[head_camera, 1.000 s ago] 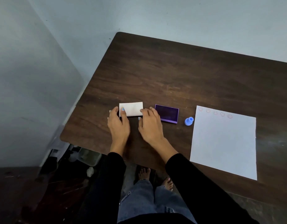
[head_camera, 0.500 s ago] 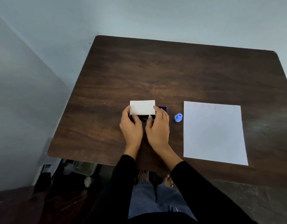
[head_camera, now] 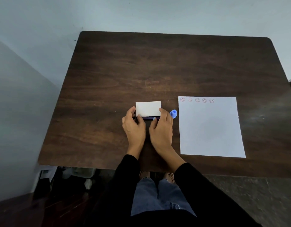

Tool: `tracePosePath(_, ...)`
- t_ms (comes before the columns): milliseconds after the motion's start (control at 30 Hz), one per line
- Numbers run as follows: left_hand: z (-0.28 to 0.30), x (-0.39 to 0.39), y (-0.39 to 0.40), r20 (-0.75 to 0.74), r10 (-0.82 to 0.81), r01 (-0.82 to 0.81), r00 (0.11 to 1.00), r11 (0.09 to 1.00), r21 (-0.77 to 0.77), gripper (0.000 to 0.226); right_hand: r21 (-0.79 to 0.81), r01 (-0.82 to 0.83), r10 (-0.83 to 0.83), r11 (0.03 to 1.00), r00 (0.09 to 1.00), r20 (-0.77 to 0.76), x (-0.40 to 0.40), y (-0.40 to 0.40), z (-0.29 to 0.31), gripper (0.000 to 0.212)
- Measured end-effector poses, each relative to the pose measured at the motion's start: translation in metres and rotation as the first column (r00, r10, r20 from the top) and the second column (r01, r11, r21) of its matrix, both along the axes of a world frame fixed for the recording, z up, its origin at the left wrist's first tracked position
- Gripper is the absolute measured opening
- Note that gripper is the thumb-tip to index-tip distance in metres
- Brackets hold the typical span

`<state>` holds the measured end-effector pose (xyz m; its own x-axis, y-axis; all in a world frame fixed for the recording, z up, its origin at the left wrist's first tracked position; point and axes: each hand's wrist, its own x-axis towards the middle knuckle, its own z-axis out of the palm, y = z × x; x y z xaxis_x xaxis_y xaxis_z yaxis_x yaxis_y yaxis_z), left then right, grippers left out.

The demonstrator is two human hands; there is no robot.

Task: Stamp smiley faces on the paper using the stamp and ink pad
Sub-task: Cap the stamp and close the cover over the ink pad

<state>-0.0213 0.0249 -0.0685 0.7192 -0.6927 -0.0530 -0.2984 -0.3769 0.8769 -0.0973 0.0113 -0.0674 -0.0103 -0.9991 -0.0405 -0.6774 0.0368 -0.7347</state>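
Five stamps: a row of red smiley faces (head_camera: 197, 100) runs along the top edge of the paper (head_camera: 210, 128).
Ink pad: the white lid (head_camera: 148, 108) sits over the purple ink pad (head_camera: 147, 118), long axis left to right, square to the person.
Left hand: the left hand (head_camera: 133, 126) grips the lid's left end.
Right hand: the right hand (head_camera: 161, 128) grips its right end.
Stamp: the blue stamp (head_camera: 173, 113) lies on the table (head_camera: 158, 66) just beside the right hand, between pad and paper.
Judgement: stamping looks finished; the right hand is nearer the stamp.
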Motion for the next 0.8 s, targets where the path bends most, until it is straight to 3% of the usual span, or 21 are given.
tracePosePath(300,0.0,-0.001,-0.002,0.061,-0.016,0.017,0.998,1.0,-0.004,0.033,-0.009,0.002,-0.002,1.0,0.998,0.056,-0.001,-0.001,0.004,0.031)
tracePosePath(500,0.002,-0.001,-0.001,0.127,-0.046,0.042,0.991,0.999,0.033,0.031,0.027,-0.034,0.034,0.999,0.999,0.006,-0.003,-0.001,0.006,0.04)
tracePosePath(667,0.007,0.003,-0.004,0.117,-0.073,0.065,0.99,0.995,0.07,0.032,0.036,-0.105,0.107,0.994,0.991,-0.074,-0.007,0.0,0.006,0.046)
tracePosePath(800,0.011,0.004,-0.005,0.057,-0.038,0.035,0.998,0.998,0.057,0.032,0.044,-0.065,0.066,0.997,0.998,-0.022,-0.008,0.001,0.007,0.045)
